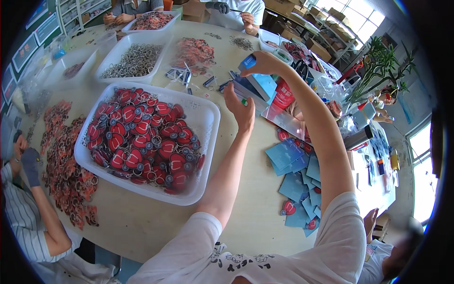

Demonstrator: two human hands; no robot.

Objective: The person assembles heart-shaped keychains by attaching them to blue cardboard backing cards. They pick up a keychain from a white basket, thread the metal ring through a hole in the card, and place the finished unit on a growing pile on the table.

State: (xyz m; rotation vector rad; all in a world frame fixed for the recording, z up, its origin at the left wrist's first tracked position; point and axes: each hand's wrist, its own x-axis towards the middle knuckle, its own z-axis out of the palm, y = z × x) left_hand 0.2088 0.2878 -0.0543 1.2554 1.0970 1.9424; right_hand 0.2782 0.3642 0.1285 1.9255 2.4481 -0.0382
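Note:
My right hand (266,64) reaches far forward, its fingers bent over a stack of blue cards (265,85) that stands tilted on the table. My left hand (240,108) is beside the stack's near left side, fingers stretched up and apart, with a small green band on one finger. I cannot tell whether it touches the cards. To its left stands a white plastic basket (213,142) full of red heart-shaped keychains (142,128) with metal rings. Loose blue cards (295,187) lie scattered right of my arms, a few red keychains (287,208) among them.
A white bin of metal rings (132,61) stands behind the basket. Heaps of orange-red keychains (71,165) lie left. Small white-and-blue strips (179,75) lie ahead. A red package (283,94) stands beyond the cards. Co-workers sit left, right and across; a gloved hand (31,165) shows left.

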